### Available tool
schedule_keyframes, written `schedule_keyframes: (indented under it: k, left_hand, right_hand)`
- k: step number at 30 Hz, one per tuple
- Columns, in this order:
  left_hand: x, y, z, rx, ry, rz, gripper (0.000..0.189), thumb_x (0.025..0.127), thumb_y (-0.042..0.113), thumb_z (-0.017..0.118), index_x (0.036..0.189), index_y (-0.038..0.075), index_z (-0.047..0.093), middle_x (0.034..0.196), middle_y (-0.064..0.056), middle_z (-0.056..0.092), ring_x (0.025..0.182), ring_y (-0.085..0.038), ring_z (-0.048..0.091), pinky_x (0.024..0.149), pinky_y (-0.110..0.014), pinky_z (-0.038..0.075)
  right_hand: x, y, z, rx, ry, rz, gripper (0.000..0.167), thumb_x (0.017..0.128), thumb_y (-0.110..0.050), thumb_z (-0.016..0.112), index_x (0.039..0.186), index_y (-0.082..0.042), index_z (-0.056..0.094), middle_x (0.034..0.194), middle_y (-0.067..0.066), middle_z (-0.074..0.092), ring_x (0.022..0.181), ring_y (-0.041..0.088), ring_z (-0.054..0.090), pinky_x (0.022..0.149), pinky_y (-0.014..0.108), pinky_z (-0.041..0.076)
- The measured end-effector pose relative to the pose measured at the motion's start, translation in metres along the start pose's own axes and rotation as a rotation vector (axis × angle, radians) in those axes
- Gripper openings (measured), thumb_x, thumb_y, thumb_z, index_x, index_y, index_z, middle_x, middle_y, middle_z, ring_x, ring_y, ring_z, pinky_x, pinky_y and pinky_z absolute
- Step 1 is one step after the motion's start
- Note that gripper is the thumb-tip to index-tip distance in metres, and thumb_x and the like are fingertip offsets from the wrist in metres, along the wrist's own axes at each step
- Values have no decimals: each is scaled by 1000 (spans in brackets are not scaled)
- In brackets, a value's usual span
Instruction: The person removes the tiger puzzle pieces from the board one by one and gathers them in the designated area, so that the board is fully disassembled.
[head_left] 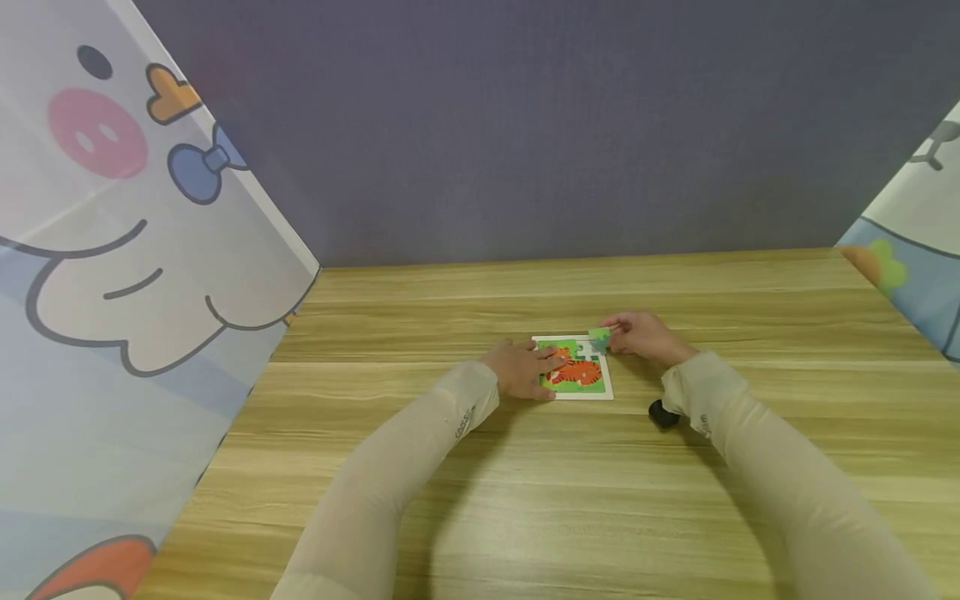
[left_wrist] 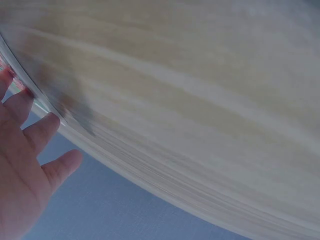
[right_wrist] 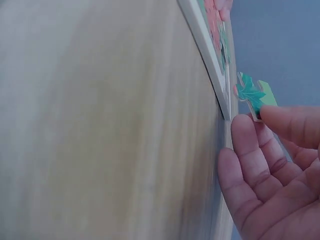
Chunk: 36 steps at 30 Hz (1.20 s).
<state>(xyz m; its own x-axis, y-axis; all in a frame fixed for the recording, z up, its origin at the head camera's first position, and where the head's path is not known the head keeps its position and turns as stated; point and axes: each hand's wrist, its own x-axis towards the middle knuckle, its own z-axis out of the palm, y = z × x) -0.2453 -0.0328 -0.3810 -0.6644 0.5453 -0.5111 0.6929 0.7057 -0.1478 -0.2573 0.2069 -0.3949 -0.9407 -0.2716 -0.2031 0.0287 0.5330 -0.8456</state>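
A jigsaw puzzle (head_left: pixel 587 385) with an orange tiger on green lies in a white frame on the table. Its upper right corner shows bare white backing. My right hand (head_left: pixel 643 336) pinches a green puzzle piece (right_wrist: pixel 251 94) with a leaf print between thumb and fingers, raised over that corner. The left hand (head_left: pixel 519 369) rests with spread fingers on the left side of the puzzle, covering part of the tiger. In the left wrist view, the left fingers (left_wrist: pixel 42 132) lie over the frame's edge.
A small black object (head_left: pixel 663 414) sits on the wooden table (head_left: pixel 555 508) beside the right cuff. Behind the table rises a dark grey panel (head_left: pixel 570 133). Cartoon-printed sheets (head_left: pixel 112 275) stand along both sides.
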Motion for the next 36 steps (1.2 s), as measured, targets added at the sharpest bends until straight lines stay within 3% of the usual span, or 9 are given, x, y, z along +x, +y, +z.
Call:
schedule_keyframes:
  k: [12, 24, 36]
  left_hand:
    - [-1, -1, 0, -21, -6, 1, 72, 100, 65, 36, 160, 37, 8, 166, 14, 5, 153, -18, 13, 121, -47, 20]
    - [0, -1, 1, 2, -6, 4, 72, 100, 66, 35, 160, 38, 8, 166, 15, 5, 153, -17, 13, 121, -47, 20]
    - [1, -2, 1, -11, -10, 4, 72, 100, 65, 36, 160, 37, 7, 166, 14, 5, 153, -18, 13, 121, -46, 21]
  right_hand:
    - [-8, 10, -12, 19, 30, -14, 45, 95, 7, 56, 138, 17, 45, 103, 17, 65, 81, 7, 62, 75, 23, 57]
    - [-18, 17, -26, 32, 61, -9, 45, 95, 8, 55, 137, 20, 43, 100, 14, 65, 76, 2, 60, 72, 20, 56]
    - [-27, 30, -47, 58, 66, -13, 49, 95, 7, 53, 139, 22, 37, 91, -1, 64, 76, -2, 60, 72, 19, 56]
